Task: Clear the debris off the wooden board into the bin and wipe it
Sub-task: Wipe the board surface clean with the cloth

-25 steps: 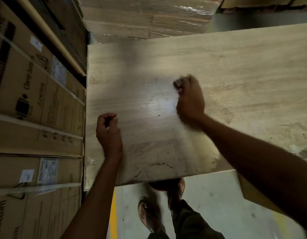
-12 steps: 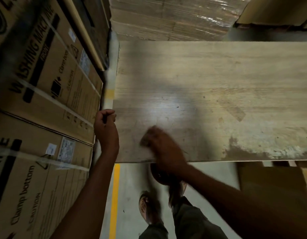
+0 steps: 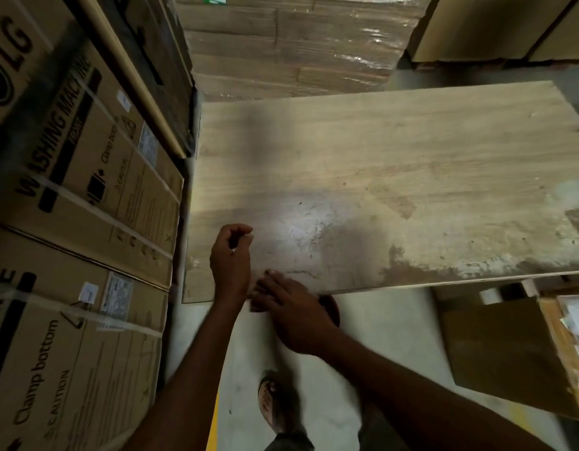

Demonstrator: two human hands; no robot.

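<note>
Fingers (image 3: 237, 227) of the left hand (image 3: 231, 260) are curled in toward the thumb, narrow. I cannot tell whether they pinch anything. The right hand (image 3: 291, 309) is blurred on my feed. Its fingers (image 3: 265, 289) lie nearly straight and point left, over the board's near edge and touching the left wrist. It holds nothing that I can see.

The wooden board (image 3: 395, 177) fills the middle and right of my view, lying flat, with its near-left corner under both hands. A dark worn patch (image 3: 408, 271) runs along its near edge, and a paler patch sits at the right end.

On the left stands a wall of washing machine cartons (image 3: 86, 177), strapped with tape and printed "Clamp bottom" and "CAUTION"; they are just beside the board's left edge. At the far side I see a shrink-wrapped stack (image 3: 297, 43) of cardboard, close behind the board.

Pale floor (image 3: 379, 336) shows below the near edge. A brown box (image 3: 496, 349) sits at the near right, partly under the board. 1 sandalled foot (image 3: 275, 402) stands on the floor near the bottom of the view, with a yellow line (image 3: 213, 424) just to its left.

Small dark specks (image 3: 300, 203) and scratches dot the board, beyond the hands.
</note>
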